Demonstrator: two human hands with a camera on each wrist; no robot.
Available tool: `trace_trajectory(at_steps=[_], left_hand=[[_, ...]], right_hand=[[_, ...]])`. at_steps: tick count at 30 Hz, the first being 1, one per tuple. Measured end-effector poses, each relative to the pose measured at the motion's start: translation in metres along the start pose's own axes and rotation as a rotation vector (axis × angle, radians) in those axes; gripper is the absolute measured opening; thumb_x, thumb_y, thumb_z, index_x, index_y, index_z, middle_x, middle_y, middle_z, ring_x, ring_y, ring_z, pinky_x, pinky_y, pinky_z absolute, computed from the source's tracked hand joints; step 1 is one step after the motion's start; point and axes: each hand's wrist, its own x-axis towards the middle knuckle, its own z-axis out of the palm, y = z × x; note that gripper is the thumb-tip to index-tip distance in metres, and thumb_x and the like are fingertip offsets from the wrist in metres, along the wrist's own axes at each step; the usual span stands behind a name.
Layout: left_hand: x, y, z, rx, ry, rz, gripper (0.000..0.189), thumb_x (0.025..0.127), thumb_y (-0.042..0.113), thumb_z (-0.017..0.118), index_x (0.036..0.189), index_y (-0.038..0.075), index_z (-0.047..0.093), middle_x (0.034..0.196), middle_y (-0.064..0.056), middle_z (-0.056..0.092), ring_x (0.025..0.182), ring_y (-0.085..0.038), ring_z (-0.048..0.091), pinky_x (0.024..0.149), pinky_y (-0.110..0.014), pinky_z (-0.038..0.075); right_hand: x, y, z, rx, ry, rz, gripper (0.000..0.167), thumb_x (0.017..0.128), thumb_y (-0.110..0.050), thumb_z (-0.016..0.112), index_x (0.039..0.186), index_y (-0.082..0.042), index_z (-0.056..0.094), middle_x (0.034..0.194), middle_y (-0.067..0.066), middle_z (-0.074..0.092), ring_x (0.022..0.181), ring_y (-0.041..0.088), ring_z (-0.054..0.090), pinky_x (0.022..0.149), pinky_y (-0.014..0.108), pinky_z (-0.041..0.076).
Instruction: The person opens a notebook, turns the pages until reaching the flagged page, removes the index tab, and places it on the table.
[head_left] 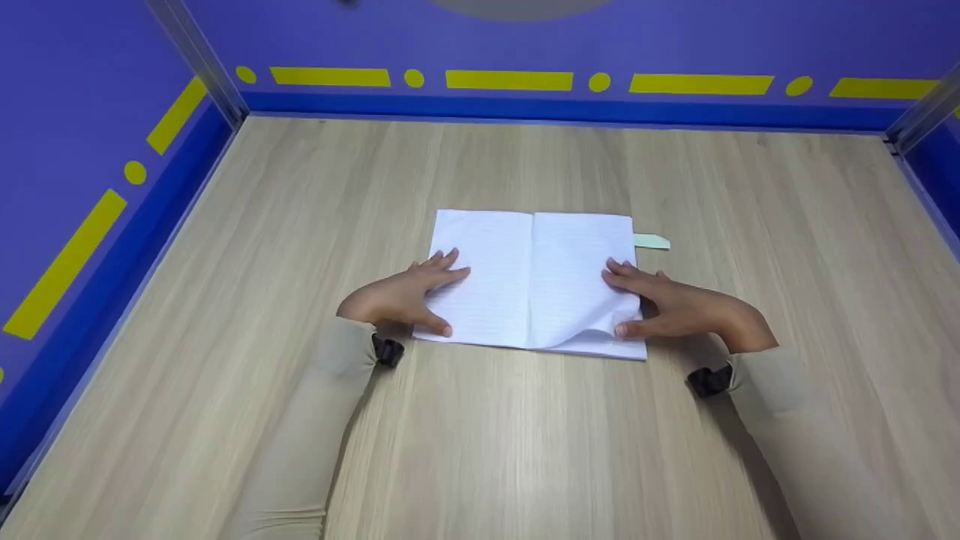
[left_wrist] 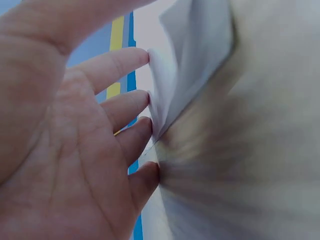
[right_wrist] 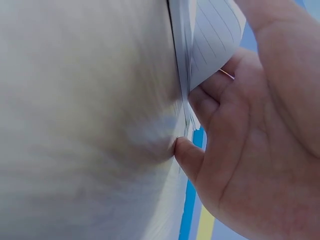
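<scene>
An open notebook (head_left: 487, 289) with white ruled pages lies on the table. My left hand (head_left: 409, 292) rests on the left page's outer edge, fingers and thumb spread. At the other side, my right hand (head_left: 679, 304) touches the right page (head_left: 574, 262) with its fingertips, its thumb lower down near the corner. That page's bottom corner buckles upward beside the thumb. The right wrist view shows the lifted, lined sheet (right_wrist: 212, 37) in front of some fingers; the thumb's tip is outside that view. Four spread fingers (left_wrist: 120, 65) meet the paper in the left wrist view.
A pale green tab (head_left: 651, 241) sticks out beyond the notebook's right edge. The wood-grain table (head_left: 495, 442) is bordered by blue panels (head_left: 517, 45) with yellow marks at the back and sides. A black strap (head_left: 387, 349) circles each wrist.
</scene>
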Motion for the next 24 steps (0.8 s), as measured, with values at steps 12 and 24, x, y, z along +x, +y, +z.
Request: trace_trajectory(at_steps=[12,24], left_hand=[[-0.003,0.024,-0.002,0.092,0.079,-0.033,0.080,0.080,0.027,0.078,0.148,0.010,0.039,0.160,-0.015,0.016,0.149,-0.035,0.003,0.120,-0.053,0.005],[0.012,0.068,0.013,0.170,0.219,0.203,0.060,0.089,0.029,0.068,0.142,0.011,0.048,0.145,-0.007,0.049,0.138,-0.021,0.041,0.115,-0.035,0.031]], right_hand=[[-0.001,-0.001,0.000,0.014,0.001,-0.014,0.087,0.089,-0.040,0.066,0.153,-0.005,0.019,0.162,0.016,0.004,0.149,0.037,-0.002,0.112,0.066,-0.006],[-0.001,-0.002,0.000,0.015,0.010,-0.012,0.086,0.089,-0.040,0.066,0.153,-0.005,0.021,0.162,0.016,0.006,0.149,0.037,-0.001,0.113,0.065,-0.005]])
